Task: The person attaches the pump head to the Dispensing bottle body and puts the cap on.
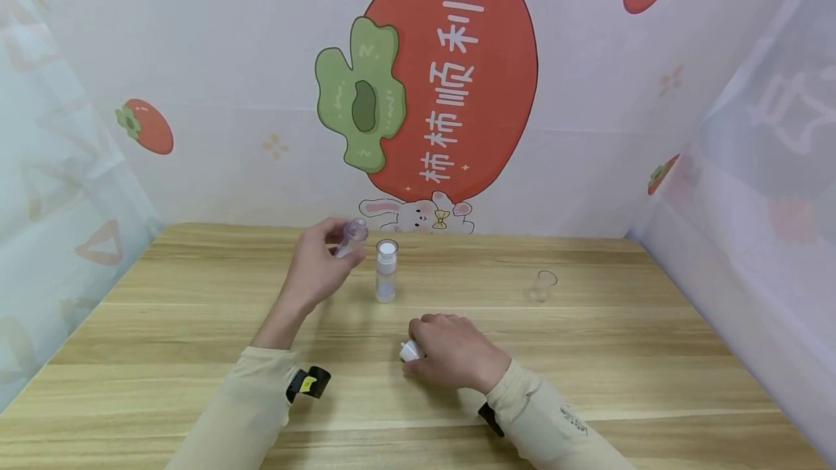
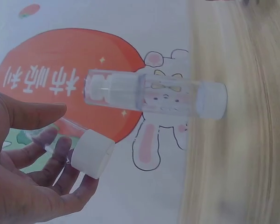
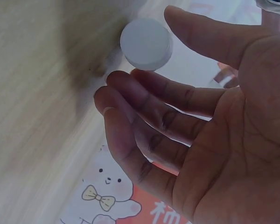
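In the head view my left hand holds a small clear bottle, raised and tilted. The left wrist view shows its white base against curled fingers. Close to that hand, another clear bottle with a white pump top stands upright. My right hand, low over the table, pinches a small white pump piece with a nozzle between thumb and fingertips. From the right wrist view, its round white end faces the camera; the other fingers curve loosely beneath.
A clear cap, hard to see, stands on the right part of the wooden table. Behind the table hangs a white backdrop printed with persimmons and a rabbit. Similar sheets close off both sides.
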A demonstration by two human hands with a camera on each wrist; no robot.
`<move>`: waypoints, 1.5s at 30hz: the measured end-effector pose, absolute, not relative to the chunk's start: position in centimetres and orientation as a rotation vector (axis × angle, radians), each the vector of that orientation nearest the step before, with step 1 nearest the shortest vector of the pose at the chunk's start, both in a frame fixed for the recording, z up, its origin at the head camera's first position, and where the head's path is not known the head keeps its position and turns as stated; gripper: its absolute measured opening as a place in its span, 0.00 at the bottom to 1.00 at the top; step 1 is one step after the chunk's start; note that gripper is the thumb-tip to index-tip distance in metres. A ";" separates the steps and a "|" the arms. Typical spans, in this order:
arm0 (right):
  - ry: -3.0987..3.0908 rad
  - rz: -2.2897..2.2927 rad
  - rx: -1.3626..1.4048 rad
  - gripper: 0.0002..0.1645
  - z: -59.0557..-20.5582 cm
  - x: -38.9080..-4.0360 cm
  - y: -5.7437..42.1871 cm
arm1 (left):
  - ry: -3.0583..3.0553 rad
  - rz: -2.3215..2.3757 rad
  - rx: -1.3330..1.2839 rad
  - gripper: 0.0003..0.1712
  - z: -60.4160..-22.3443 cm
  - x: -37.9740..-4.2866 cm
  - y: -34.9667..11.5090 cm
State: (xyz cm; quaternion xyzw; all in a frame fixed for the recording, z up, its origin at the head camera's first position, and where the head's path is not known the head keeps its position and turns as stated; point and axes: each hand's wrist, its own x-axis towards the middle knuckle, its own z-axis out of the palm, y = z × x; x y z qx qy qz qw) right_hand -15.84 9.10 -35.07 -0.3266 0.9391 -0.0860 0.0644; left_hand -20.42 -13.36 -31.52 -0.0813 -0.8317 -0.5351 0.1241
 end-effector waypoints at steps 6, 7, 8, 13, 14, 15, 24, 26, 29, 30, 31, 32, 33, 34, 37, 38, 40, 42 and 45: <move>2.851 -0.229 -1.036 0.18 -35.2 -15.7 9.1 | -2.396 -1.553 -0.301 0.22 -30.6 -19.8 -12.8; 2.851 -0.228 -1.039 0.17 -35.2 -15.7 9.1 | -2.391 -1.550 -0.314 0.22 -30.5 -19.6 -12.7; 2.851 -0.227 -1.043 0.17 -35.2 -15.7 9.1 | -2.385 -1.547 -0.328 0.22 -30.4 -19.6 -12.6; 2.845 -0.233 -1.047 0.16 -35.3 -15.8 9.1 | -2.376 -1.537 -0.375 0.22 -30.2 -19.4 -12.1; 2.843 -0.240 -1.046 0.16 -35.3 -15.8 9.1 | -2.378 -1.532 -0.377 0.21 -30.2 -19.4 -12.0; 2.842 -0.245 -1.043 0.16 -35.3 -15.9 9.1 | -2.384 -1.526 -0.379 0.21 -30.2 -19.3 -12.0; 2.858 -0.298 -1.054 0.16 -34.9 -16.1 9.3 | -2.410 -1.413 -0.444 0.21 -29.9 -18.6 -11.4; 2.867 -0.302 -1.063 0.16 -34.8 -16.0 9.4 | -2.404 -1.386 -0.460 0.21 -29.9 -18.5 -11.3; 2.880 -0.312 -1.083 0.15 -34.5 -16.0 9.5 | -2.394 -1.351 -0.469 0.21 -29.9 -18.3 -11.1; 2.882 -0.317 -1.090 0.15 -34.4 -16.0 9.6 | -2.389 -1.343 -0.471 0.22 -29.8 -18.3 -11.0; 2.885 -0.325 -1.095 0.14 -34.3 -16.0 9.6 | -2.387 -1.335 -0.471 0.22 -29.8 -18.2 -11.0; 2.889 -0.330 -1.102 0.14 -34.2 -16.0 9.7 | -2.386 -1.328 -0.471 0.22 -29.8 -18.2 -10.9; 2.893 -0.337 -1.110 0.14 -34.1 -16.0 9.8 | -2.384 -1.320 -0.471 0.22 -29.7 -18.2 -10.9; 2.896 -0.346 -1.110 0.14 -34.0 -16.0 9.9 | -2.383 -1.315 -0.471 0.23 -29.7 -18.1 -10.8; 2.910 -0.383 -1.107 0.15 -33.6 -16.1 10.2 | -2.385 -1.305 -0.465 0.23 -29.5 -18.0 -10.7; 2.916 -0.393 -1.102 0.15 -33.4 -16.1 10.3 | -2.389 -1.303 -0.463 0.23 -29.5 -17.9 -10.7; 2.921 -0.420 -1.084 0.16 -33.1 -16.1 10.4 | -2.399 -1.302 -0.456 0.22 -29.4 -17.8 -10.6; 2.921 -0.445 -1.071 0.16 -32.8 -16.1 10.6 | -2.414 -1.303 -0.448 0.21 -29.3 -17.7 -10.6; 2.918 -0.470 -1.057 0.16 -32.4 -16.1 10.9 | -2.437 -1.296 -0.442 0.20 -29.2 -17.5 -10.5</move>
